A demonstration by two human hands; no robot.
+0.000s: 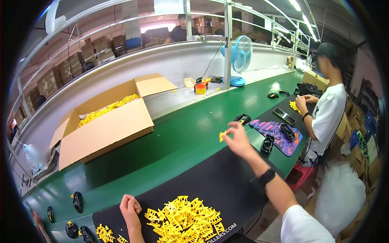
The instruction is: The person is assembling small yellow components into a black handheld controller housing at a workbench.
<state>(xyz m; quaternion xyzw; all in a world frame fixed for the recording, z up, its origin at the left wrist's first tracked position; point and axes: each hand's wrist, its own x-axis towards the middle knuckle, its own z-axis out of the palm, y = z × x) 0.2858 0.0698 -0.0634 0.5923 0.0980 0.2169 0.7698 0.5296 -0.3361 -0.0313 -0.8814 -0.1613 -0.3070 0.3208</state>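
My right hand (pixel 238 139) reaches over the green belt, its fingertips pinched at a small yellow plastic clip (pixel 222 136). Just beyond those fingers a black mouse shell (pixel 243 118) sits on the belt, with a bit of yellow on it. My left hand (pixel 130 206) is curled into a fist above the black mat (pixel 202 174); anything inside it is hidden. Beside that fist spreads a heap of yellow plastic clips (pixel 184 220). A smaller group of yellow clips (pixel 104 233) lies left of my left forearm.
An open cardboard box (pixel 107 133) of yellow parts stands behind the green belt (pixel 178 125). Black mouse shells (pixel 77 201) sit at left, near another person's hand (pixel 37 218). At right, a co-worker (pixel 330 101) handles parts near a phone (pixel 284 116) and a patterned mat (pixel 289 148).
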